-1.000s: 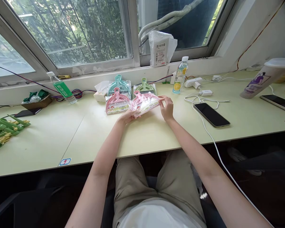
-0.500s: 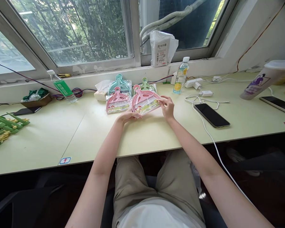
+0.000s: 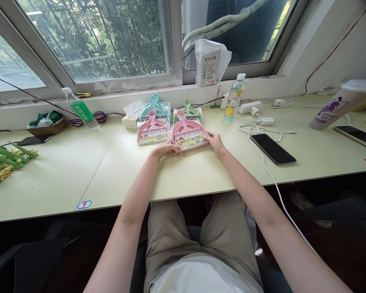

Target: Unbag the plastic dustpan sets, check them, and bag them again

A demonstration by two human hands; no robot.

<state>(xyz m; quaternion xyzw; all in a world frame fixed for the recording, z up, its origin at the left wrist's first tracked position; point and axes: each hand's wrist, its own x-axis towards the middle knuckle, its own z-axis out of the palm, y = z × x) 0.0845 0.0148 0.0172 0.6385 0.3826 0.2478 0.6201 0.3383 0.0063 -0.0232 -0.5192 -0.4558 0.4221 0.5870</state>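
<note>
A pink dustpan and brush set (image 3: 187, 133) in clear wrapping lies between my two hands, its handle pointing away from me. My left hand (image 3: 166, 149) grips its lower left corner, and my right hand (image 3: 214, 142) holds its right edge with the fingers closed on the wrapping. Just left of it is a second wrapped pink set (image 3: 153, 132). Behind the pink ones sit a teal set (image 3: 155, 109) and a green set (image 3: 188, 110), both partly covered by those in front.
A tissue pack (image 3: 131, 114) touches the sets' left side. Bottles (image 3: 83, 110) (image 3: 233, 99) stand at the back. To the right are a phone (image 3: 273, 149), white cables (image 3: 256, 129) and a large cup (image 3: 341, 106). Green plastic pieces (image 3: 7, 162) lie on the table (image 3: 118, 179) at far left.
The held pink set has turned from a steep, glare-covered tilt to face up, lower and straighter beside the other pink set. Both hands have kept hold of it.
</note>
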